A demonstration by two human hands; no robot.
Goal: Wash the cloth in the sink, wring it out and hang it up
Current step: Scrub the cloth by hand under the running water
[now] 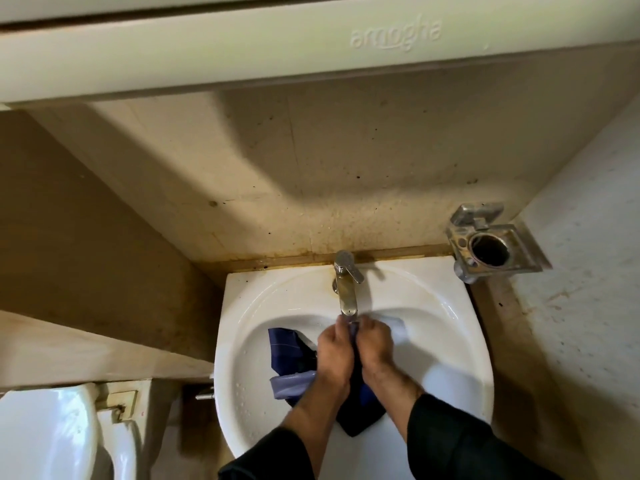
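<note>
Pretty grubby tiled wall [346, 161] behind, speckled with dark spots and a brownish stain line along the bottom; a white cabinet [311, 46] overhangs up top with "amogha" embossed on it, reading mirrored; a clear wall-mounted holder [491, 245] with a round dark opening sits off to the right; a white toilet [52, 434] pokes in at bottom left, tucked under a beige ledge [86, 355].
</note>
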